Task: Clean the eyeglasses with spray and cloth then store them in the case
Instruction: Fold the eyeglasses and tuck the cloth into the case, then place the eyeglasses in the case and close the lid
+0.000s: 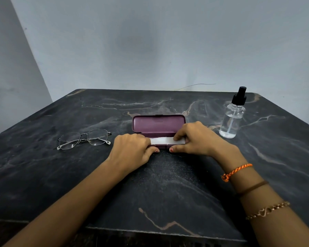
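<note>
A maroon glasses case (158, 124) stands open at the table's middle, its lid tipped up and back. A folded white cloth (161, 140) lies inside its lower half. My left hand (132, 148) grips the case's left end, thumb on the front edge. My right hand (196, 138) holds the right end, with fingers resting on the cloth. Thin metal-framed eyeglasses (84, 139) lie unfolded on the table, left of the case and apart from both hands. A clear spray bottle (233, 118) with a black nozzle stands upright to the right of the case.
The dark marbled table (168, 184) ends at a front edge near me and meets a pale wall (150, 41) at the back. Bracelets circle my right wrist. A thin wire lies along the back edge.
</note>
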Demonstrator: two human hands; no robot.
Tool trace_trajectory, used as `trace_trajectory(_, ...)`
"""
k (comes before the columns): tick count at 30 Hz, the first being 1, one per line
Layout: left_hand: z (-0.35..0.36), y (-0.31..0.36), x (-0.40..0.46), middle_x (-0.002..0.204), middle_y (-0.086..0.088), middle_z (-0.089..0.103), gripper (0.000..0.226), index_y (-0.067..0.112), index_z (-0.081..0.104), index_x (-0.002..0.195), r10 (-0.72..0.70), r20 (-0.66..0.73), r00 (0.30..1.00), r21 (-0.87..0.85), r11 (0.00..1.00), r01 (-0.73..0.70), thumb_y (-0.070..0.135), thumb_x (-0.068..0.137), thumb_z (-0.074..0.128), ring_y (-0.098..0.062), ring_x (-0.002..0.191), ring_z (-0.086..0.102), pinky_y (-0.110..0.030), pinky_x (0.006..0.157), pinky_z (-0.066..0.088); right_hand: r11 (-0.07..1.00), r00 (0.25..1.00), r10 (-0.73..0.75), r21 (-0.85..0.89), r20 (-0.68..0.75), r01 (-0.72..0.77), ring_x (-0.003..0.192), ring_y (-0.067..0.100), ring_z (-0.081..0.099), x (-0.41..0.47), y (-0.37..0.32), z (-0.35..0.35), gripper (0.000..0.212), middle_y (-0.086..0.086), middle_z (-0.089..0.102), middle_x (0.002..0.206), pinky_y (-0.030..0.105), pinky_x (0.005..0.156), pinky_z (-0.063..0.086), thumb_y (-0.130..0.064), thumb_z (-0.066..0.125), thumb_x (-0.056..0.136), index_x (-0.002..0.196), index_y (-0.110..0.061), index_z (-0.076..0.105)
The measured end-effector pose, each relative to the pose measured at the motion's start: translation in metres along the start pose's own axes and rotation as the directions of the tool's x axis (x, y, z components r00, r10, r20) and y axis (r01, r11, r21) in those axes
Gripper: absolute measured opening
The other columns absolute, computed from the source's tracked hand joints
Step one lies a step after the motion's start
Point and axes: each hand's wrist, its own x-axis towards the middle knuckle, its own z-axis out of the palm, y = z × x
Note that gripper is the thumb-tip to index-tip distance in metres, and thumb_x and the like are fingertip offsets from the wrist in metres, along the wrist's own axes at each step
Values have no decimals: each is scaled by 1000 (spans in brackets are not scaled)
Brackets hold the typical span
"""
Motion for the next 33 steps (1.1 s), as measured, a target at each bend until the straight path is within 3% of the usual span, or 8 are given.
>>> trace_trajectory(2,-1,-1,1,44,5,57,37,18,63,49,26,-15,1000,-35,999,-27,46,72,54,-17,34,53,-9,47,5,999,1000,10,-40,2,-10,99,20,59,-1,-1,0,50,1,68,108,32,79,49,-56,62,74,104,-16,69)
trace_trajectory(5,1,-6,0,49,7,61,23,20,68,58,75,-15,997,-106,991,-76,39,69,59,-14,40,57,-8,43,9,996,999,4,-89,-35,-7,79,21,61,-3,-4,-1,59,5,71,83,35,67,51,-67,52,74,85,-12,72)
trace_trajectory(9,1,-11,-2,58,8,66,31,21,69,66,78,-21,997,-201,976,-81,42,76,50,-13,47,60,-10,40,22,999,986,1,-47,-165,-9,49,22,38,-5,-6,0,59,5,38,49,29,45,26,-56,38,88,50,-11,41)
trace_trajectory(16,-2,-11,-1,69,5,71,32,17,71,74,36,-141,989,-330,940,-81,40,78,49,-13,55,64,-21,47,50,1000,872,-29,-9,-488,28,57,22,55,-2,-12,13,53,5,62,57,22,47,29,-50,36,83,62,-10,63)
trace_trajectory(20,-4,-11,-2,76,4,72,28,16,71,79,17,-211,977,-334,938,-88,36,80,51,-10,64,65,-22,49,50,994,782,-70,25,-619,109,60,20,61,0,-18,20,47,0,70,64,24,58,33,-48,37,83,72,-17,70)
trace_trajectory(25,-7,-17,0,79,2,72,24,12,71,81,-66,-329,942,-336,941,-52,29,83,54,-12,70,66,-24,56,48,991,694,-53,46,-718,123,88,20,57,3,-17,25,38,-1,71,89,27,76,28,-38,40,83,102,-19,66)
trace_trajectory(30,-15,-27,2,89,-5,71,22,10,70,91,-215,-440,872,-379,925,37,25,84,54,-18,76,66,-30,60,55,992,637,-128,-102,-760,78,97,15,41,4,-31,32,39,5,67,104,26,75,27,-29,47,80,112,-14,61)
trace_trajectory(33,-22,-40,2,104,-10,63,25,13,66,101,-340,-491,802,-363,917,167,25,83,56,-23,89,59,-26,66,47,951,619,-279,-301,-734,73,96,20,41,3,-48,42,38,8,66,105,32,77,29,-29,49,78,109,-12,62)
